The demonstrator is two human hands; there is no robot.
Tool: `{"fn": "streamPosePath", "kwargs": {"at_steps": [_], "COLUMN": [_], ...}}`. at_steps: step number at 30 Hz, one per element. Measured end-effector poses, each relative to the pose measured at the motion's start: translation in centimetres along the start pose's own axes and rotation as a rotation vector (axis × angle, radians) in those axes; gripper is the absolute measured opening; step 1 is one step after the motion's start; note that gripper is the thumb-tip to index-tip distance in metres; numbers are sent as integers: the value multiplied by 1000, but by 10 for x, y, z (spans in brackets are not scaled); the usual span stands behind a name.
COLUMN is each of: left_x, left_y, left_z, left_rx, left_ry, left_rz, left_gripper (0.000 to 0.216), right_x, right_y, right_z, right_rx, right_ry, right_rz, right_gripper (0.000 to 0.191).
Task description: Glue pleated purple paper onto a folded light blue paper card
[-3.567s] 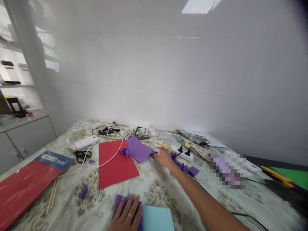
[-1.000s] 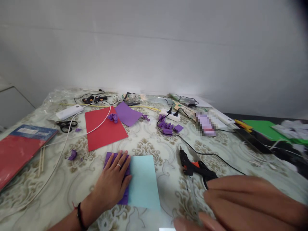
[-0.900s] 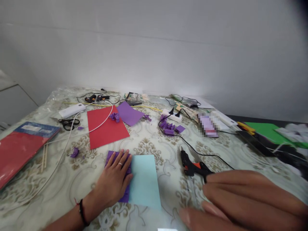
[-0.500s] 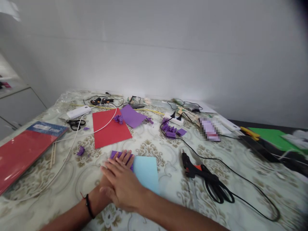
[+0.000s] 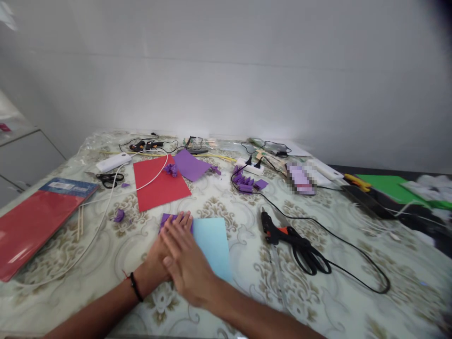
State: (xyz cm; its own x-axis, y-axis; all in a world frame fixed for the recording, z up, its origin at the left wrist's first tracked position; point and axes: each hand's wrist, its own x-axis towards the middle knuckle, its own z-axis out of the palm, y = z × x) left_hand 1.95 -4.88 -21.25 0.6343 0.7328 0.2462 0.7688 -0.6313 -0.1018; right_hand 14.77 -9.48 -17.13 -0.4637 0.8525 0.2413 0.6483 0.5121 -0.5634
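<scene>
Far left of the tabletop (image 5: 113, 263), with its floral cover: red packet (image 5: 38, 207), blue header at the far end. Two thin sticks (image 5: 82, 220) lie just beside it. Next, black-handled scissors (image 5: 101, 176) and a crumpled purple scrap (image 5: 119, 215). Red sheet (image 5: 155, 188) beyond the hands, a purple twist (image 5: 171, 170) on it.

Near the middle: left hand (image 5: 158, 254) palm down, fingers extended, bearing on the purple paper (image 5: 165, 219); nothing gripped. Purple paper lies flat on the tabletop, mostly covered, far edge showing. Right hand (image 5: 187, 263) laid across the back of the left, fingers straight, likewise gripping nothing. Pale blue sheet (image 5: 213, 242) emerges at the right of the purple paper, partly behind the right forearm.

Farther right: cluster of folded purple pieces (image 5: 246, 187) near a white power strip (image 5: 250, 166); black glue gun (image 5: 273, 233) with orange trigger, well apart from both hands. Green sheet (image 5: 384, 188) at far right.
</scene>
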Motion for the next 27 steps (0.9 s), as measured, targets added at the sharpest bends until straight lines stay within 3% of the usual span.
{"fn": "streamPosePath", "kwargs": {"at_steps": [3,7,13,21,27], "left_x": [2,5,6,6,5], "left_y": [-11,-11,-10,-11,-12], "left_z": [-6,-10,-11,-12,-9], "left_rx": [-46,-80,-112,-136,-154], "left_ry": [-16,-6,-3,-12,-15], "left_rz": [93,74,70,70,63], "left_gripper": [62,63,60,62,62], "right_x": [-13,-25,-26,-26,-34], "right_y": [28,43,38,55,41], "right_z": [-7,-10,-9,-15,-13], "right_rx": [-101,-253,-277,-190,-173], "right_ry": [21,-56,-67,-84,-110], "right_rz": [187,298,297,271,241], "right_gripper": [67,68,68,67,71]}}
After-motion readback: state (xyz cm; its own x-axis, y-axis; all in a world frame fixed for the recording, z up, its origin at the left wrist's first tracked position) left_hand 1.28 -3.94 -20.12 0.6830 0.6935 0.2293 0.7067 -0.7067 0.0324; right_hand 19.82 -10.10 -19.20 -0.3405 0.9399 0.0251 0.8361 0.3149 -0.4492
